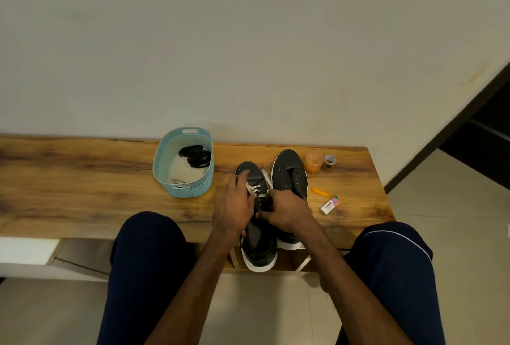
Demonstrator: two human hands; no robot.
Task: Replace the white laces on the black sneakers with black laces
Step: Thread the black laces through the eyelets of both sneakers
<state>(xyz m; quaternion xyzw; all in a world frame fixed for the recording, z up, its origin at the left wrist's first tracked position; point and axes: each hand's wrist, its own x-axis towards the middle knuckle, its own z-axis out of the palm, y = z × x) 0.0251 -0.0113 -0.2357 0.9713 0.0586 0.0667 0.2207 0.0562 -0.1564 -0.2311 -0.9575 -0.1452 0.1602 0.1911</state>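
Your right hand [287,212] pinched the white lace [255,189], likely limp and best held near an eyelet. Your left hand [234,204] lay on the sneaker [260,237], though I couldn't tell its grip.

A wooden bench [82,187] runs left to right against a plain wall [248,41]. A blue basket [190,193] stands on it left of centre. At the far right sit an orange cup [313,162] and a small jar [329,162], just beside each other. Nearer lie an orange pen [321,193] and a small box [329,206]. Pale floor [262,308] lies below, and a dark doorway [485,146] is at the right.
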